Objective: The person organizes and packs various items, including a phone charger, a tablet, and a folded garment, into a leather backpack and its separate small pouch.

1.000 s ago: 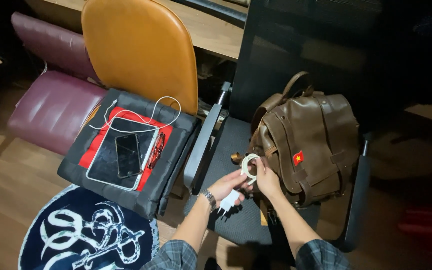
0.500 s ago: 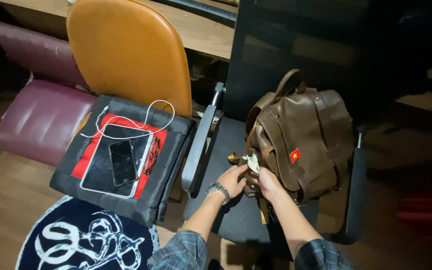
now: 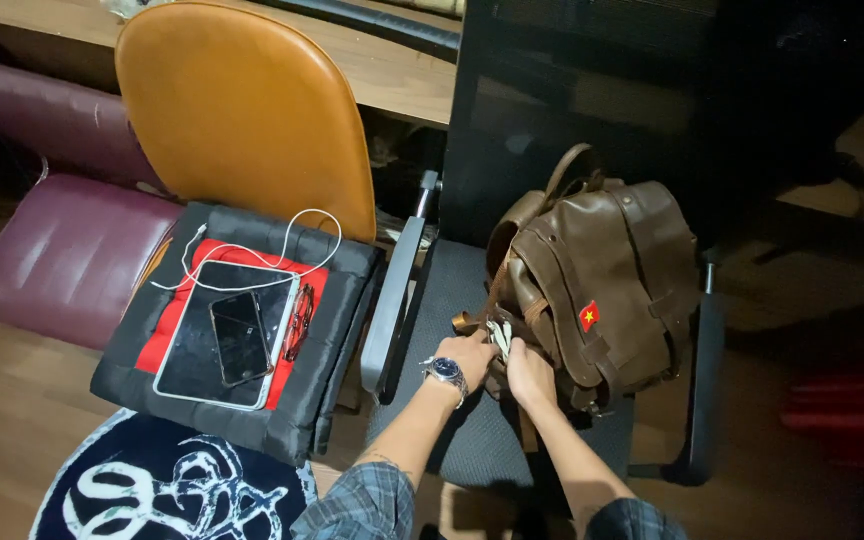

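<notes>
Both hands have dropped lower against the bag's side since a second ago, and the white coil once held up in plain view is now mostly tucked between them. Left hand [image 3: 470, 355], wristwatch on, curls around a pale bundled cable [image 3: 499, 335] at the mouth of a side pocket; fingers closed on it. Right hand [image 3: 529, 372] presses together beside it, fingertips gripping the pocket edge or strap, hard to tell which. Brown leather backpack [image 3: 602, 270] sits upright on a black mesh office chair [image 3: 472, 440], small red patch on its front. Step in hand, by my reading: working the cable into the pocket. Next move would call for holding the pocket open with one hand while the other pushes the coil down without it springing loose. Leather looks soft, creased, matte; cable thin and springy. On the orange chair [image 3: 242, 110] to the left: quilted black cushion [image 3: 327, 330], tablet [image 3: 192, 350] with phone [image 3: 240, 338] on top, loose white cord [image 3: 252, 250], glasses [image 3: 302, 320].
</notes>
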